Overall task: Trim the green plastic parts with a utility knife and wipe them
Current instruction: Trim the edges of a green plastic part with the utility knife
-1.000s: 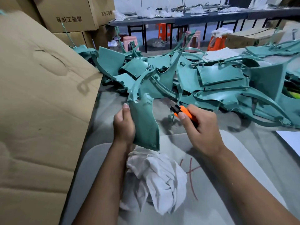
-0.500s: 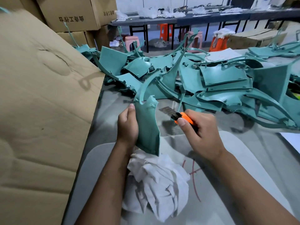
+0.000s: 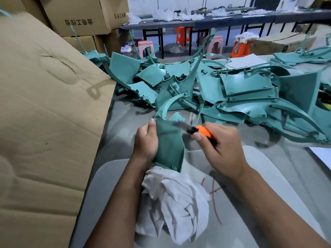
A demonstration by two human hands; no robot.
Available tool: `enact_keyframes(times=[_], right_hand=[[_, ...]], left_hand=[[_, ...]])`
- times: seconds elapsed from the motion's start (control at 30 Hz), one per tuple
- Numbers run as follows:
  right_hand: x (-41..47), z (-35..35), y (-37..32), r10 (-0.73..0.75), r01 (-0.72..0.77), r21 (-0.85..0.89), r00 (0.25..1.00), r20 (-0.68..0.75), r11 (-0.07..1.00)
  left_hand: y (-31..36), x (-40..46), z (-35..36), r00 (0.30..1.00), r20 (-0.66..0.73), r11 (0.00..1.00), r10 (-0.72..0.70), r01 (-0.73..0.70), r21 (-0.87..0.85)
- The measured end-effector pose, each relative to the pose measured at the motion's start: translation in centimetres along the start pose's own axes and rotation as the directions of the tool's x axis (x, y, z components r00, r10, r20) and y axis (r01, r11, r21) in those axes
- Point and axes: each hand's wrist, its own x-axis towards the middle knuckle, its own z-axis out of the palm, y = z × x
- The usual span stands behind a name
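My left hand [image 3: 146,140] grips a curved green plastic part [image 3: 169,145] upright by its left edge, thumb along the top. An orange and black utility knife [image 3: 202,131] is held in my right hand [image 3: 222,147]; its blurred blade lies across the part's upper right edge. A crumpled white cloth [image 3: 175,203] sits on the table under my left wrist, just below the part.
A large heap of green plastic parts [image 3: 241,92] covers the table behind my hands. A big cardboard box flap [image 3: 44,122] rises at the left. A grey mat [image 3: 268,194] with red marks lies under my arms. Stools and benches stand far back.
My right hand has brought the knife left, from beside the part onto its upper edge. The left hand has kept its grip and tilted the part slightly.
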Motion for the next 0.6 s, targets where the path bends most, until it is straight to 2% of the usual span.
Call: enact_keyframes(times=[0.07,0.1,0.23,0.3,0.4,0.43,0.53,0.6], right_hand=[[0.0,0.4,-0.5,-0.084,0.082,0.042,0.995,0.052,0.996],[0.0,0.7,-0.6,-0.078,0.076,0.025,0.995,0.058,0.997],[0.3,0.7,0.1,0.101,-0.111,-0.145,0.992,-0.072,0.983],[0.1,0.4,0.2,0.048,-0.055,-0.096,0.996,-0.074,0.994],[-0.3,0.9,-0.4,-0.072,0.073,-0.014,0.997,0.030,0.997],[-0.3,1.2,-0.4,-0.036,0.038,-0.047,0.999,0.035,0.998],[0.0,1.4,0.1,0.201,-0.206,-0.200,0.979,-0.044,0.958],[0.0,1.2,0.3,0.206,-0.219,-0.190,0.975,-0.085,0.957]], left_hand=[[-0.2,0.0,-0.1,0.999,0.034,0.999,-0.013,0.015,-0.041],[-0.3,0.0,-0.2,0.998,0.044,0.997,-0.035,0.038,-0.061],[-0.4,0.3,-0.5,0.995,0.026,0.995,-0.100,0.100,-0.027],[-0.4,0.4,-0.4,0.994,0.034,0.995,-0.100,0.101,-0.028],[-0.4,0.4,-0.4,0.994,0.034,0.994,-0.107,0.108,-0.027],[-0.4,0.5,-0.5,0.993,0.015,0.993,-0.120,0.120,-0.019],[-0.3,0.9,-1.0,0.987,-0.020,0.987,-0.158,0.157,-0.036],[-0.2,0.7,-0.8,0.988,-0.017,0.987,-0.155,0.154,-0.034]])
